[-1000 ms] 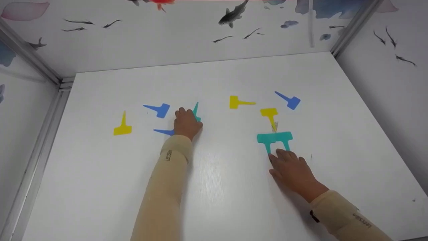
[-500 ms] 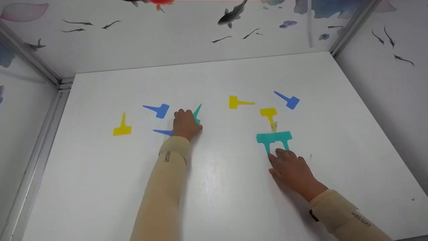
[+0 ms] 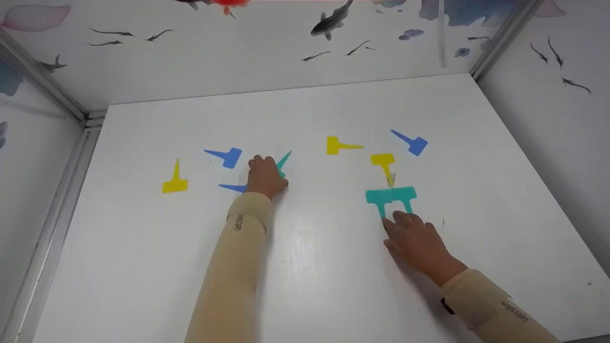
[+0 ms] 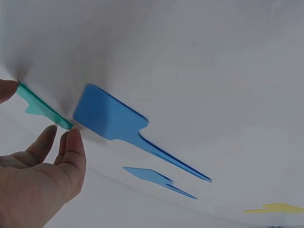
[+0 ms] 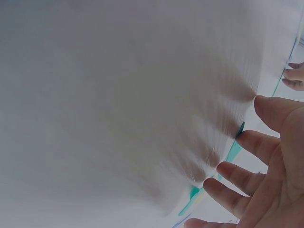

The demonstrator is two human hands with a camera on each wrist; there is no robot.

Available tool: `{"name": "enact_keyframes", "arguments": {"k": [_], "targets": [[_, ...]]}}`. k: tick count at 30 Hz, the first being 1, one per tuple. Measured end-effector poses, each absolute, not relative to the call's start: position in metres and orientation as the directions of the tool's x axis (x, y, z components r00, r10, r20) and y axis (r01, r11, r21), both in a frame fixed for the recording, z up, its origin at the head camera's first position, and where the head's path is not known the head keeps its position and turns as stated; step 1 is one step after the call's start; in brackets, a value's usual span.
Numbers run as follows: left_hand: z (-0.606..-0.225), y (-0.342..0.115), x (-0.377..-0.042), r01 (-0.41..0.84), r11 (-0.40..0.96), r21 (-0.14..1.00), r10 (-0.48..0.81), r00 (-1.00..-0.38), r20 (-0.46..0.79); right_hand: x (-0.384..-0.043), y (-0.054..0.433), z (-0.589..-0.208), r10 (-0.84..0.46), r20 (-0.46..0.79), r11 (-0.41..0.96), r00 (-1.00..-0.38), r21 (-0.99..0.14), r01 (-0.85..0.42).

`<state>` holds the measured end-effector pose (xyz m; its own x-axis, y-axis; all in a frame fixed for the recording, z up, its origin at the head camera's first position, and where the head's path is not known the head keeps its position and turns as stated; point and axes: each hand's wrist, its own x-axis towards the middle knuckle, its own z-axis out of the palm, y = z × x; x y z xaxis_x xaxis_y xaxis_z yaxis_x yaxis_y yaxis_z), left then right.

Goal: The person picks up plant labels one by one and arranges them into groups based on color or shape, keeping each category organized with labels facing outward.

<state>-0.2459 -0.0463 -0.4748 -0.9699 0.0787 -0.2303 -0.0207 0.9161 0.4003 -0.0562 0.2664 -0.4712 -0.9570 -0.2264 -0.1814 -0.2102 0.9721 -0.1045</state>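
Two beige sleeves [image 3: 231, 281] each bear small dark lettering [image 3: 238, 222] near the cuff [image 3: 252, 204].

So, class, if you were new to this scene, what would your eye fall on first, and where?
Probably the pair of teal tags, side by side right of centre in the head view and touched by the right hand. Next, left of centre, the left hand pinching a third teal tag. Then perhaps the dark fish printed on the back wall, beyond the white table.

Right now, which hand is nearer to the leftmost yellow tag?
Left. The left hand is right of the yellow tag; the right hand is much farther right.
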Motion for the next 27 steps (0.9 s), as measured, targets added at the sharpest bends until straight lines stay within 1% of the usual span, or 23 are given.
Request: {"name": "enact_keyframes", "arguments": {"k": [3, 10, 18, 27], "targets": [[-0.4751, -0.0468, -0.2463, -0.020, 0.922, 0.387, 0.077, -0.969, -0.234, -0.0563, 0.2665, -0.4722, -0.232, -0.171, 0.971, -0.958, -0.100, -0.217], [-0.4730, -0.0497, -0.2449, -0.053, 0.906, 0.420, 0.061, -0.965, -0.253, -0.0570, 0.2656, -0.4739, -0.236, -0.164, 0.971, -0.958, -0.074, -0.226], [-0.4683, -0.0507, -0.2418, -0.052, 0.893, 0.447, 0.073, -0.963, -0.258, -0.0569, 0.2662, -0.4740, -0.245, -0.146, 0.969, -0.958, -0.073, -0.236], [-0.4661, -0.0498, -0.2418, -0.039, 0.916, 0.400, 0.074, -0.962, -0.264, -0.0571, 0.2664, -0.4729, -0.242, -0.155, 0.970, -0.958, -0.056, -0.236]]}}
